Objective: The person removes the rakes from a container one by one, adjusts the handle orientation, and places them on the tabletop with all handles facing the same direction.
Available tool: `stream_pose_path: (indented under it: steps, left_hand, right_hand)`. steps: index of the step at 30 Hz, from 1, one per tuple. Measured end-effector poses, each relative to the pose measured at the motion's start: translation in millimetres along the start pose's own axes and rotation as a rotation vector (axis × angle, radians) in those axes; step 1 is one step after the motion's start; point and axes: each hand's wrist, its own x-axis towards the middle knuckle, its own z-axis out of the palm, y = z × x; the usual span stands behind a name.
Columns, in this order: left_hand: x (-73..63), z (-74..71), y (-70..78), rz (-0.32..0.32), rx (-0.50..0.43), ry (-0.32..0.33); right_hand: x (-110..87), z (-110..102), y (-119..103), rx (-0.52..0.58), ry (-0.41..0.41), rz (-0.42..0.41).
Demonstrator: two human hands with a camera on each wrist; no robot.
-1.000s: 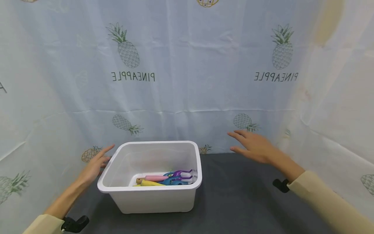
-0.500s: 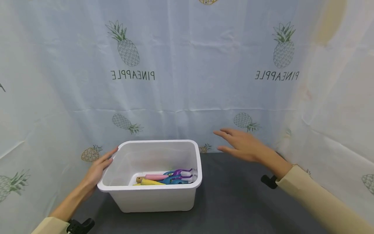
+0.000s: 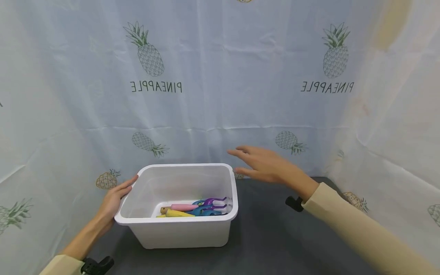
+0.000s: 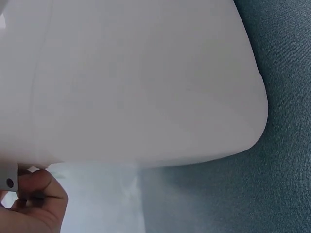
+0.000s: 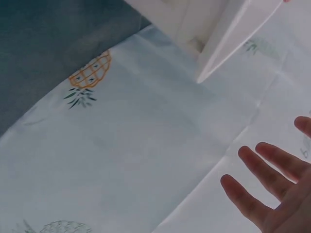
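A white plastic tub (image 3: 182,235) stands on the dark table in the head view. My left hand (image 3: 112,202) is at its left side and grips the rim. In the left wrist view the curled fingers (image 4: 46,194) lie at the rim beside the tub's outer wall. My right hand (image 3: 264,164) hovers in the air just past the tub's far right corner, apart from it and holding nothing. Its fingers (image 5: 265,172) are spread in the right wrist view. Inside the tub lie a pink handle (image 3: 183,207) with a tan end, a yellow handle (image 3: 178,214), and blue and purple pronged pieces (image 3: 209,208).
A dark grey tabletop (image 3: 268,229) carries the tub. Behind it and at both sides hangs a pale curtain (image 3: 220,95) printed with pineapples. The back curtain is close behind the tub. Black wrist straps (image 3: 97,265) sit on both wrists.
My left hand has come in from beside the tub and taken hold of its left rim. My right hand has moved left toward the tub's right corner. The tub stays in place.
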Motion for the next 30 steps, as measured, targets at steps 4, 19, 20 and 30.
stream_pose_path:
  steps: [4, 19, 20, 30]
  left_hand:
    - [-1.6, 0.7, 1.7, -0.005, -0.003, 0.012]
    - [-4.7, -0.1, 0.5, 0.056, 0.050, 0.040]
    - [-4.6, -0.4, 0.0, 0.061, 0.054, 0.045]
    - [-4.3, 0.6, -1.0, 0.081, 0.028, 0.057]
  right_hand:
    - [16.0, -4, -15, -0.022, -0.023, -0.043]
    - [74.0, -3, -67, -0.012, -0.142, -0.150]
    - [78.2, -3, -70, -0.003, -0.149, -0.155]
    - [120.2, 17, -95, 0.055, -0.203, -0.232]
